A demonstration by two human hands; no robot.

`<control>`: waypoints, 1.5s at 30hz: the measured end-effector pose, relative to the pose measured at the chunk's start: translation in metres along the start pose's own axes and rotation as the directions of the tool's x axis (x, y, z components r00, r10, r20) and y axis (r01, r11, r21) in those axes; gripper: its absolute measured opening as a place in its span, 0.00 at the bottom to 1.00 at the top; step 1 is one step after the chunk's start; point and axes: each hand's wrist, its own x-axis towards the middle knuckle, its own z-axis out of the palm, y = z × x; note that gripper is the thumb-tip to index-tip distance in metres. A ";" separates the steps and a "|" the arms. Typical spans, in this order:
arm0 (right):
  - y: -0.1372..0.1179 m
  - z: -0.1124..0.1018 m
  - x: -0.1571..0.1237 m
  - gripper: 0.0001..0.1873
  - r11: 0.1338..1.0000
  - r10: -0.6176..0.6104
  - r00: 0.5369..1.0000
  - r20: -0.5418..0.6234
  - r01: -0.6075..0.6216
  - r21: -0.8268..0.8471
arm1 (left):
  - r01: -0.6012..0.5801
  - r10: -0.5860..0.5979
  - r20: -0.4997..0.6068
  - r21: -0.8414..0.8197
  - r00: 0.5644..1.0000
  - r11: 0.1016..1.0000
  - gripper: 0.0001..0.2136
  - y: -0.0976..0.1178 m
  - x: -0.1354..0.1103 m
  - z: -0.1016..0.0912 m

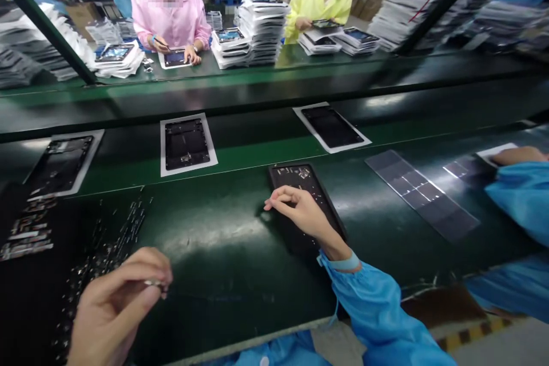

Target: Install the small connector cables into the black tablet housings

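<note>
My left hand [115, 303] is at the lower left, pinching a small shiny metallic part [153, 283] between thumb and fingertips. Its exact kind is too small to make out. Over a black tablet housing [319, 189] in the middle of the bench reaches my right hand [300, 211], thumb and fingers pressed together. Whether anything sits in that pinch cannot be seen. Several small metal pieces show near the housing's far edge; the hand and wrist cover part of it. Beside my left hand lies a scatter of thin dark parts [115, 234] with shiny ends.
Tablet housings on white sheets [189, 146] lie along the green belt [249, 146]. Small components [30, 234] rest on a dark surface at left. A clear plastic strip [420, 191] is at right, near a co-worker's blue sleeve [523, 194]. Two people work opposite among stacks [263, 28].
</note>
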 end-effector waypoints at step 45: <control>0.004 0.047 -0.017 0.06 0.994 -0.014 0.973 0.230 0.037 -0.100 | 0.389 -0.325 0.399 -0.088 0.857 0.917 0.11 -0.074 0.050 0.099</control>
